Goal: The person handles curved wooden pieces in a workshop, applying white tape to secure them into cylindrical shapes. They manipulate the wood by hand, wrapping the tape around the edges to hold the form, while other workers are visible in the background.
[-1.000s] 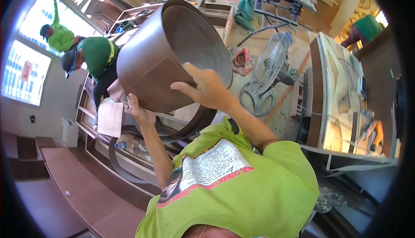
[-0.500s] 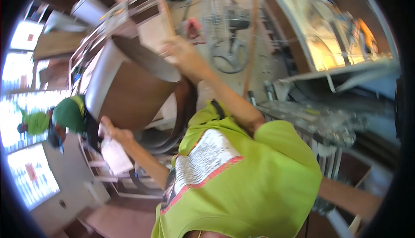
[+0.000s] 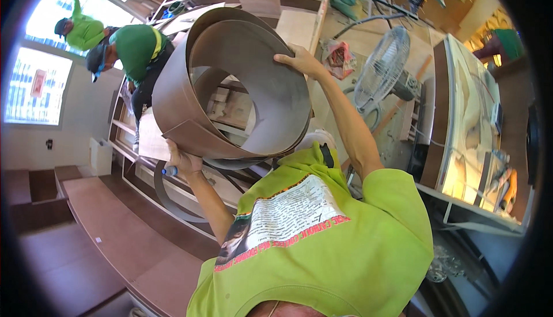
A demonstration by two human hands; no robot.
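The coiled brown sheet was held mid-scene, its near-left overlap gripped by the left hand and its right rim clasped by the right hand, apparently to stop springy layers unrolling, left of a standing fan.

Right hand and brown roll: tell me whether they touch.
Touching: the head view shows the right hand gripping the brown roll at its rim, thumb inside.
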